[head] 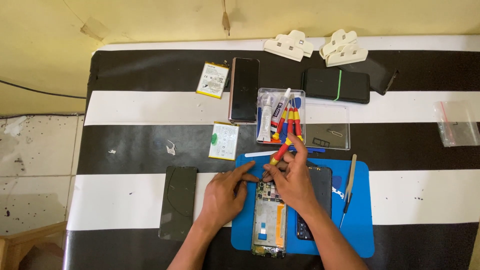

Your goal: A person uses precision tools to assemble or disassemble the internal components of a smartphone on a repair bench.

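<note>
We pinch red-yellow plastic-handled screwdriver (281, 151) w/ right hand (292, 181), tip down for control; left hand (226, 192), fingers loose, grasping nothing, steadies opened rectangular phone frame (269, 220) on blue rubber mat (360, 225).

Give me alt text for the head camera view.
Two hands work on an opened phone on a blue mat: the right hand holds a red-and-yellow screwdriver at its top end, the left hand steadies it. Batteries, phones and a clear tool box lie on the striped table.

Both hands meet, left hand (223, 194) flat, right hand (292, 182) pinching (fingers curled).
</note>
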